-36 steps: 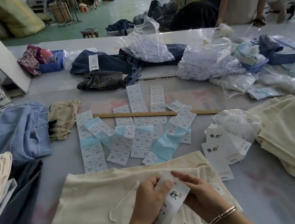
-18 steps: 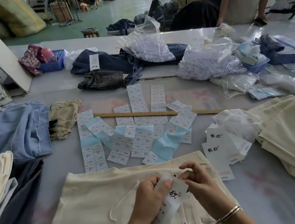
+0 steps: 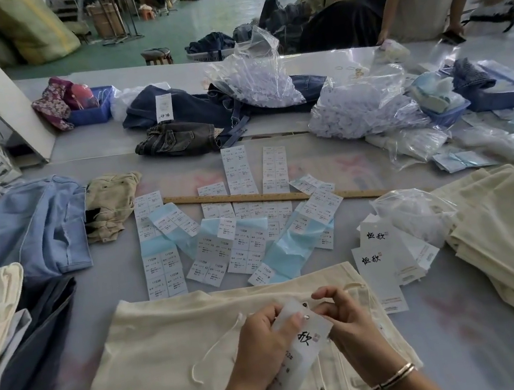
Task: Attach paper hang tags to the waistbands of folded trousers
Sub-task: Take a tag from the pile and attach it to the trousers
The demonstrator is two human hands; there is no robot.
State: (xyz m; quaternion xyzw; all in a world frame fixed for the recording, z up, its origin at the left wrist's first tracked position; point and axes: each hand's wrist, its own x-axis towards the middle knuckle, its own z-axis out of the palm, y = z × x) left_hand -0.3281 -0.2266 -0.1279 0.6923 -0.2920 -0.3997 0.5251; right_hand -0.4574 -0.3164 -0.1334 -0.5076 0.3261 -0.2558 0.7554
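Folded cream trousers (image 3: 161,364) lie at the table's near edge, with a thin white string (image 3: 213,348) looping across them. Over them my left hand (image 3: 264,347) grips a white paper hang tag (image 3: 306,336) with black characters, thumb pressed near its top eyelet. My right hand (image 3: 348,322), wearing a bracelet, has its fingers curled and pinched at the tag's top right corner by the eyelet. The tag's lower end runs down behind my left wrist. A small stack of matching hang tags (image 3: 382,262) lies to the right of the trousers.
Sheets of size stickers (image 3: 221,234) and a wooden ruler (image 3: 269,197) lie in the middle. A stack of cream trousers (image 3: 511,237) sits right, folded garments (image 3: 14,320) left. Plastic bags (image 3: 367,108), jeans (image 3: 200,109) and blue trays fill the far side. Two people stand far right.
My right hand has lifted off the tag's face, its fingers now curled and pinched at the top corner by the eyelet. The left hand keeps hold of the tag.
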